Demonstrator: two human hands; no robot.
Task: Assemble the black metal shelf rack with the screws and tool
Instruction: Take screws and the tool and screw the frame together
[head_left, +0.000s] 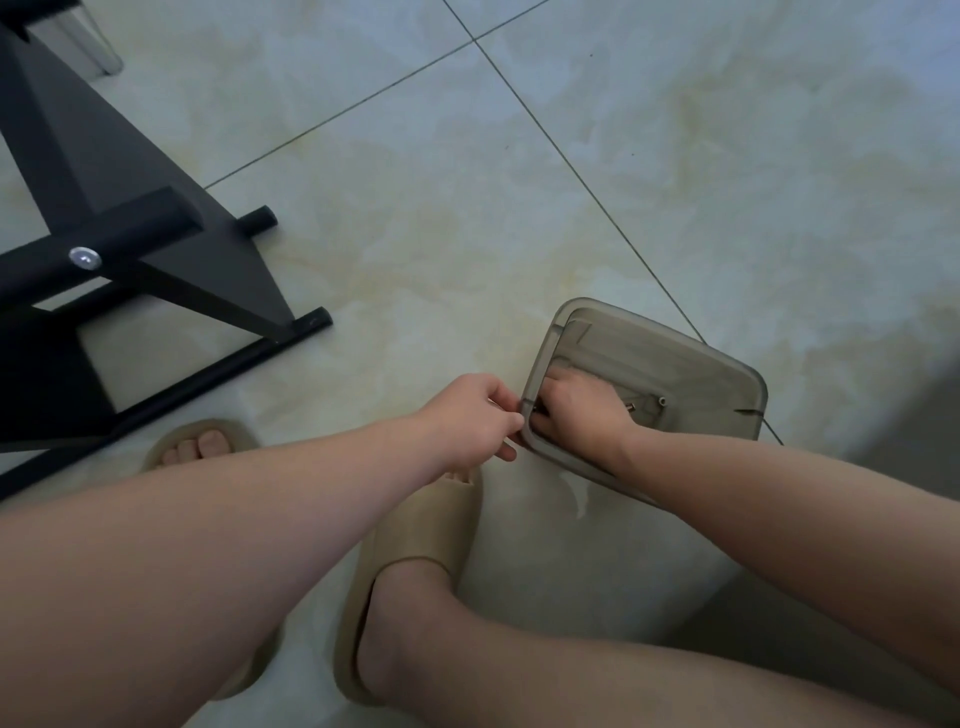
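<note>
Our left hand (470, 418) pinches the rim of the smoky clear box (717, 379). Our right hand (576, 410) reaches inside it, fingers curled down beside small silver screws (630, 408), and we cannot tell whether it grips anything. Well left of both hands sits the shelf rack (130, 171): matte black panels and round tubes, one silver bolt head (84, 258) showing.

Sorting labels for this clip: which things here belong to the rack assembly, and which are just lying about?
Job: rack; fitted screw; box of loose screws; left hand pinching its rim; right hand inside.
Lying about: slippers; chrome leg.
</note>
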